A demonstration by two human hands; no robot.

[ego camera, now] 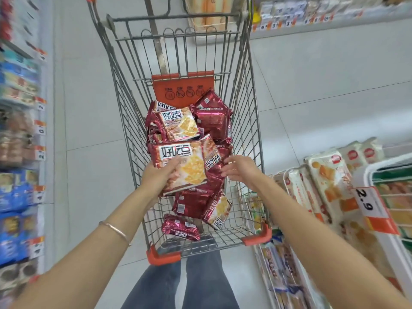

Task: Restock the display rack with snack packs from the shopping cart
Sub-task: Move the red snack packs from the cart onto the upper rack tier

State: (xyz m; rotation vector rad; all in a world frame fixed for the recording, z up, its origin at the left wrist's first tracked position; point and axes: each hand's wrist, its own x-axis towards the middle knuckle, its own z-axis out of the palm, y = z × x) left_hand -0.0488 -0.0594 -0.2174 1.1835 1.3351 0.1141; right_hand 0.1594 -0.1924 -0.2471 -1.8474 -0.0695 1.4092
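Reaching into the shopping cart [245, 121].
Left hand [157, 176] grips a snack pack [189, 168], right hand [240, 169] loose-fingered beside; display rack [330, 175] crowds the cart's 3 o'clock.

I see through one wide-angle camera worn on the head, looking forward and steeply down from close above the shopping cart [245, 130], with shelves [22, 134] bent along both frame edges.
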